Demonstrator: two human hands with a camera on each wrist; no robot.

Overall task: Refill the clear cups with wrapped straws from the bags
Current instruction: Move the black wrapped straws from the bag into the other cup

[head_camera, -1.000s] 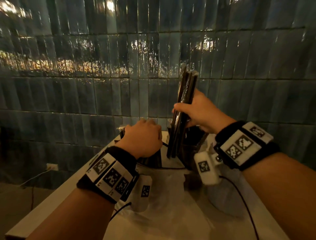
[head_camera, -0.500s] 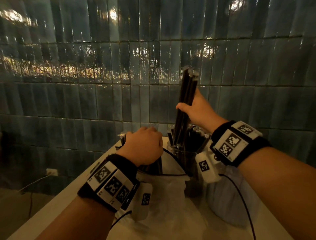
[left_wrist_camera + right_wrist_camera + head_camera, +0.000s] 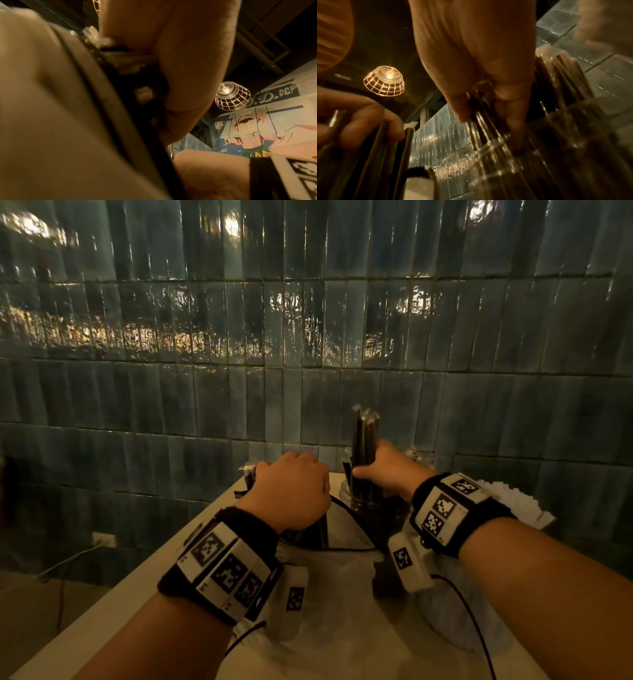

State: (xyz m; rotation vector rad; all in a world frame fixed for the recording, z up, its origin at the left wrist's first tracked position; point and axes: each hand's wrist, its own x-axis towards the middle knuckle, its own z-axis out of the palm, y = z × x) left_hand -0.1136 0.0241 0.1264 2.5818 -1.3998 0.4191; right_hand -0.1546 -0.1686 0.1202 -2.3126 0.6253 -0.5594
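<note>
Straws (image 3: 364, 453) stand bunched in the right hand's (image 3: 390, 470) grasp over a clear cup (image 3: 373, 505); left hand (image 3: 291, 491), beside it, seemingly clenches other straws (image 3: 385, 142).

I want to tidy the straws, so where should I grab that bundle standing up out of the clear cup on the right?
Probably around the mid-shaft of the straw bundle, just above the cup rim, coming from the side. It stands nearly upright with its lower ends inside the cup; the right hand grips it there.
</note>
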